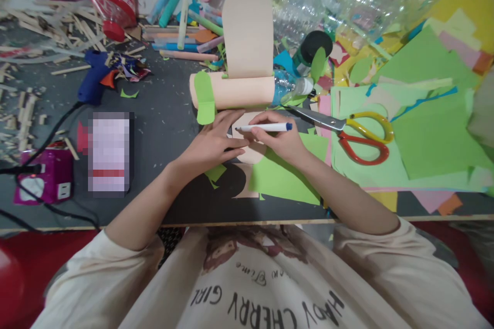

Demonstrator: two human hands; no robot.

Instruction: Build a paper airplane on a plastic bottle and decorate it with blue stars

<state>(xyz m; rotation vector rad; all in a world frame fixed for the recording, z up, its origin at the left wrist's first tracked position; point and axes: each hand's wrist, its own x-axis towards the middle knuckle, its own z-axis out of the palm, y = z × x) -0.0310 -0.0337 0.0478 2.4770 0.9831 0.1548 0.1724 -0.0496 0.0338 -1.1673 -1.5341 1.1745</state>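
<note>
My right hand (280,136) pinches a white marker with a blue end (272,127), its tip pointing left over a peach paper piece (252,157). Fingers spread, my left hand (218,140) lies flat at the left side of that paper. Just beyond both hands rests a plastic bottle (284,87) on its side, wrapped in peach paper (243,91) with a green strip (204,97) at one end. A long rounded peach paper piece (249,28) extends from behind the bottle. Green paper (293,175) lies under my right wrist.
Scissors (347,131) with red and yellow handles lie right, on stacked coloured paper (370,159). At left are a blue glue gun (92,77), its cord, a purple box (48,177) and a blurred-out phone-like object (110,154). Markers, wood sticks and plastic bottles crowd the back.
</note>
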